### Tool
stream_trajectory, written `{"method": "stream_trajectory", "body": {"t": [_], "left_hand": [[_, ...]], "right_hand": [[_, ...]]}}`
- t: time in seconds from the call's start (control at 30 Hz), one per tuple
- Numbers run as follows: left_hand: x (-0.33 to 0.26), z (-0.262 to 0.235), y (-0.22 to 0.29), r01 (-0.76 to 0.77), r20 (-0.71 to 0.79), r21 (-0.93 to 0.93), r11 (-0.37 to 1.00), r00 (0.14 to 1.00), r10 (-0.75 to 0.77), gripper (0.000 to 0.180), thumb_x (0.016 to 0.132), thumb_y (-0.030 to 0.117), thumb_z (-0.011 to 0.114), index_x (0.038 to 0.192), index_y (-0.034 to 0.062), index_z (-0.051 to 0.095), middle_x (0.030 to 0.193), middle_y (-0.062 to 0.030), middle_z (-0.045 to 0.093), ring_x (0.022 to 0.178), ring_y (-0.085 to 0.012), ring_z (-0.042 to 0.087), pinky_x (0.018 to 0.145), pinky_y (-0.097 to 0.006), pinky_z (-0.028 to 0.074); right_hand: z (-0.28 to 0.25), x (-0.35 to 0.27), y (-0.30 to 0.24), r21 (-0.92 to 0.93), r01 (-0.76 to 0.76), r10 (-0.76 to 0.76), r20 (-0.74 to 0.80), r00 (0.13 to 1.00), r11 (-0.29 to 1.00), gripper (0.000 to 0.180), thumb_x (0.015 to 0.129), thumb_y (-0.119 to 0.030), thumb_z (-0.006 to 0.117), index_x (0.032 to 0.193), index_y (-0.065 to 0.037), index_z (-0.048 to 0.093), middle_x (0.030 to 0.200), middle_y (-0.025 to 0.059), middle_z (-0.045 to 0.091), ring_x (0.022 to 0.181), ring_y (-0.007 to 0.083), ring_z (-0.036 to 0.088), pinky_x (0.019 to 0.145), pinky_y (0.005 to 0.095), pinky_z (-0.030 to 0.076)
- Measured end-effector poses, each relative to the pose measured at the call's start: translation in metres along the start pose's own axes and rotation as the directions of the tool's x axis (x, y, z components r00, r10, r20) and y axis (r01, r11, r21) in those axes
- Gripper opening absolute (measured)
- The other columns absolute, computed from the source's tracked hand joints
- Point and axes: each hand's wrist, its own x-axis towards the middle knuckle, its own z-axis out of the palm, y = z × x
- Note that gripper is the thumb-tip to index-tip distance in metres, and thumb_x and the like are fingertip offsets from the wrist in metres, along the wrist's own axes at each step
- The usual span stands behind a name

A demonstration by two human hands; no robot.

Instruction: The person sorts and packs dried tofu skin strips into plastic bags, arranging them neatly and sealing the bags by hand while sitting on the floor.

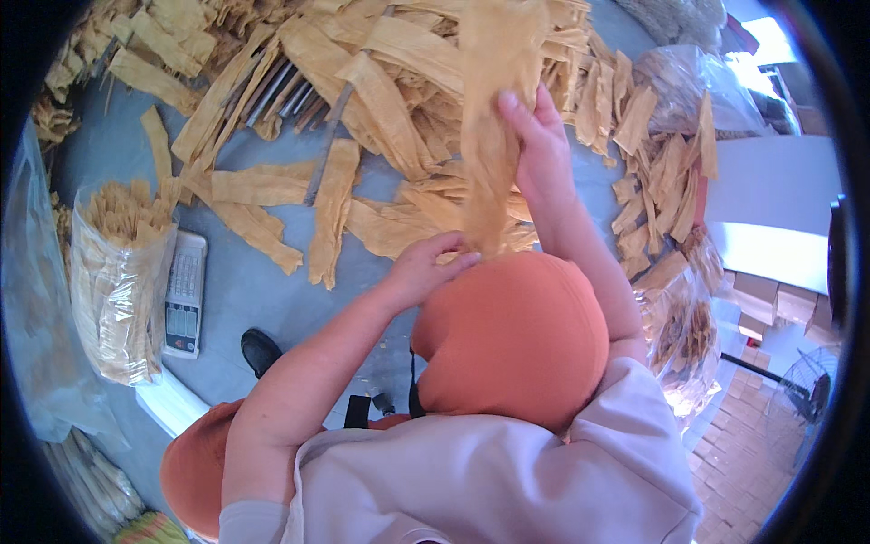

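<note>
A long, wide tan strip, wrinkled like dried bean curd skin [489,172], hangs upright in front of me, slightly smeared by motion. My right hand [542,145] grips its right edge, thumb on the near face. At its lower end, just above my orange-clad knee [517,335], the thumb and fingers of my left hand [430,270] close on the strip's left edge. Behind it lies a big loose heap of similar strips [390,100]. Several single strips [333,213] spread over the grey surface left of my hands.
At left, a clear bag packed with strips [122,299] stands beside a white scale with a keypad [185,290]. Dark metal rods [285,91] poke from the heap. Filled plastic bags [680,317] stand at right, with a fan [807,399] beyond. A black shoe [260,350] shows below.
</note>
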Motion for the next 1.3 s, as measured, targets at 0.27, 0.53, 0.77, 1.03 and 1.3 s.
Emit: {"method": "stream_trajectory", "body": {"t": [0.27,0.53,0.77,1.03,1.3], "left_hand": [[-0.033,-0.015,0.117,0.195,-0.424,-0.150,0.969,0.873,-0.241,0.036,0.092,0.031,0.064,0.112,0.0007,0.065,0.100,-0.0046,0.067,0.087,-0.0086,0.061,0.077,-0.024,0.049],[-0.085,-0.057,0.136,-0.406,-0.730,-0.264,0.875,0.677,0.094,0.038,0.094,0.017,0.061,0.127,0.0021,0.051,0.125,-0.0094,0.057,0.111,-0.0190,0.058,0.093,-0.034,0.050],[-0.059,-0.027,0.147,-0.134,-0.551,-0.378,0.916,0.828,-0.106,0.044,0.091,0.022,0.065,0.128,0.0039,0.050,0.126,-0.0088,0.056,0.115,-0.0188,0.055,0.096,-0.035,0.046],[-0.052,0.003,0.164,0.078,-0.325,-0.283,0.956,0.930,-0.172,0.042,0.093,0.021,0.060,0.130,0.0028,0.052,0.124,-0.0092,0.060,0.111,-0.0175,0.056,0.095,-0.031,0.046],[-0.069,0.004,0.162,0.064,-0.394,-0.344,0.937,0.896,-0.206,0.032,0.095,0.016,0.056,0.124,0.0020,0.057,0.118,-0.0082,0.063,0.106,-0.0162,0.059,0.093,-0.028,0.047]], "right_hand": [[-0.087,-0.050,-0.041,-0.356,0.060,-0.141,-0.207,0.968,0.933,0.033,0.097,-0.025,0.055,0.122,-0.002,0.054,0.116,0.0124,0.063,0.105,0.0197,0.061,0.091,0.0316,0.049],[-0.350,-0.299,0.131,-0.771,-0.635,-0.178,-0.632,0.754,0.047,0.073,0.072,-0.037,0.077,0.129,-0.001,0.049,0.119,0.0225,0.060,0.111,0.0360,0.058,0.094,0.0428,0.047],[-0.295,-0.334,0.186,-0.318,-0.943,0.168,-0.929,0.330,0.094,0.062,0.068,-0.035,0.079,0.117,-0.004,0.057,0.116,0.0204,0.062,0.108,0.0347,0.060,0.089,0.0422,0.048],[-0.302,-0.330,0.193,-0.500,-0.770,0.328,-0.707,0.627,0.397,0.048,0.065,-0.034,0.081,0.098,-0.005,0.062,0.094,0.0151,0.067,0.090,0.0321,0.064,0.078,0.0397,0.050],[-0.221,-0.339,0.228,-0.802,-0.588,0.444,-0.492,0.749,0.104,0.045,0.063,-0.036,0.082,0.090,-0.004,0.066,0.086,0.0095,0.067,0.076,0.0209,0.062,0.071,0.0349,0.050]]}}
